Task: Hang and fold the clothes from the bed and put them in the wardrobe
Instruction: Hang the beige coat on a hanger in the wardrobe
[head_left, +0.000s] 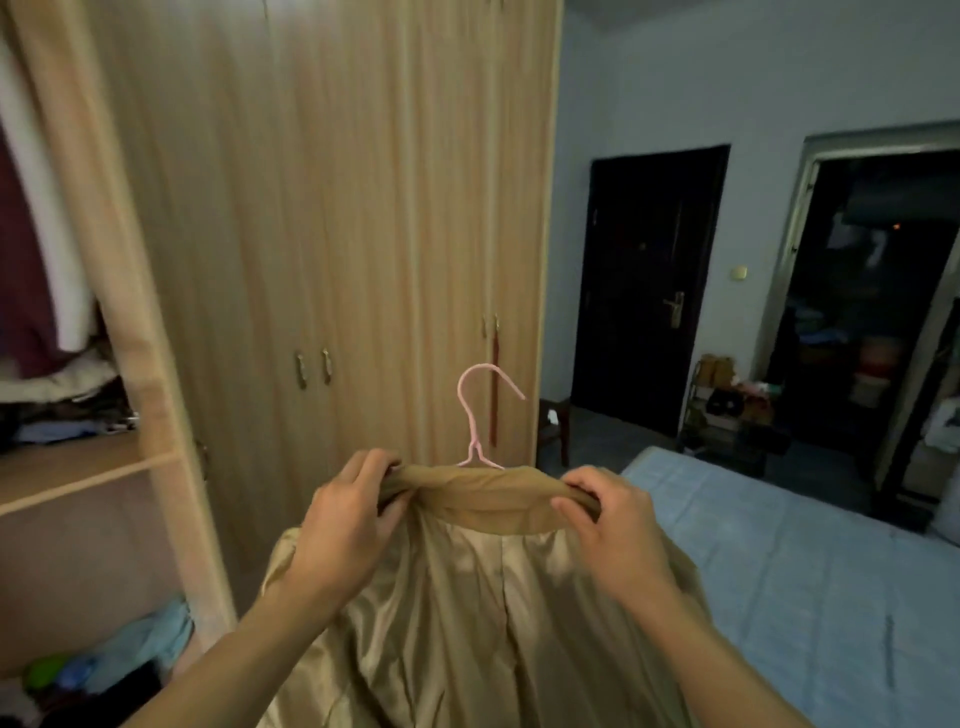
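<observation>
Tan garment (483, 597), shiny lining facing the camera, hangs at frame centre to 6 o'clock on a pink hanger (480, 410); only the hook and neck of the hanger show above the collar. No label or writing readable on the lining or collar. Left hand (345, 525) clenched on the collar's left end; right hand (613, 525) pinching the collar's right end — both grasping fabric, collar stretched between them. Wardrobe (322, 208) behind, 12 o'clock, light wood doors shut; open compartment at 9 o'clock with a shelf (78, 473) carrying piled clothes. Bed (779, 561) with blue sheet at 4 o'clock. Dark door (644, 291) at 2 o'clock — an open doorway just right of it.
</observation>
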